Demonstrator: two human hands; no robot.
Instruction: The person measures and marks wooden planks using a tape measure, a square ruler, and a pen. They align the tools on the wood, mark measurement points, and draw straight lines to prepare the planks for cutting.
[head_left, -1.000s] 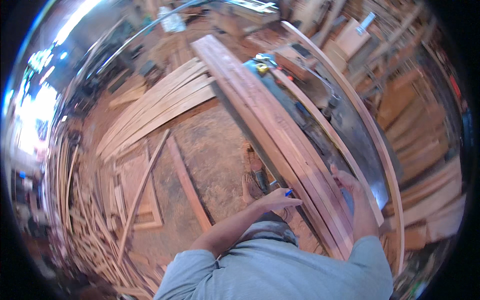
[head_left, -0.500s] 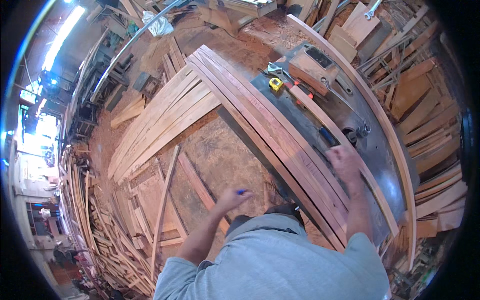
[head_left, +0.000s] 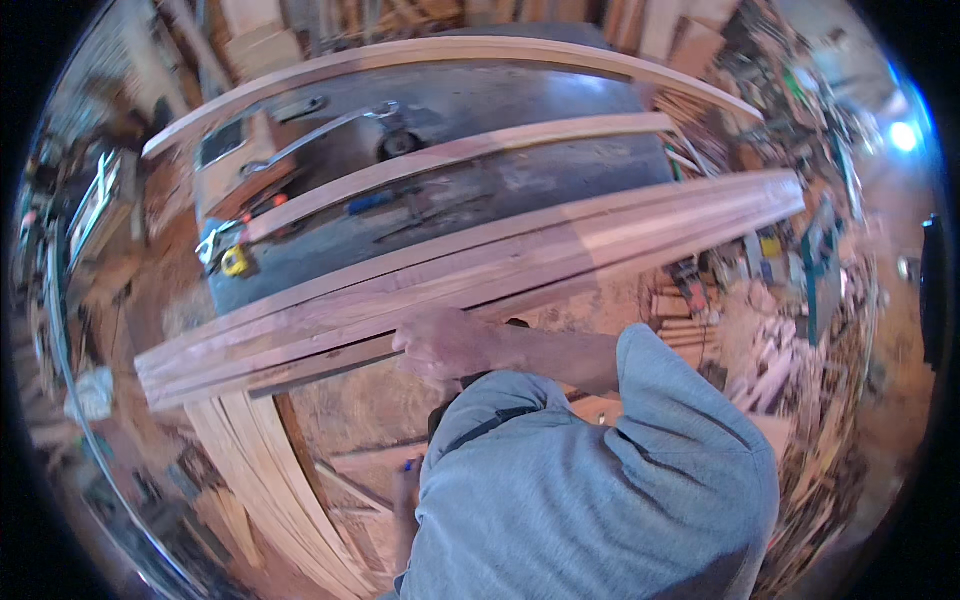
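Across the metal-topped bench's near side lies a row of long reddish boards (head_left: 480, 270), side by side. My right hand (head_left: 440, 345) is closed, fingers curled, at the near edge of these boards; whatever it holds, if anything, is hidden. Low beside my body, my left hand (head_left: 405, 488) is partly covered by my shirt. A small blue thing (head_left: 411, 464) shows at its fingers, too small to name. Farther across the bench lies a narrow wooden strip (head_left: 480, 150). Near its left end are a yellow tape measure (head_left: 235, 262) and an adjustable wrench (head_left: 210, 243).
A long curved-looking strip (head_left: 450, 50) runs along the bench's (head_left: 520, 90) far side. Between the strips lie a long-handled wrench (head_left: 320, 135) and a blue-handled tool (head_left: 370, 203). Pale planks (head_left: 265, 480) extend from the boards' left end. Wood scraps (head_left: 770, 360) pile at right.
The view has swung round, so the boards now run across it. My right hand has come back from the boards' far side to their near edge. My left hand is now lower and mostly hidden.
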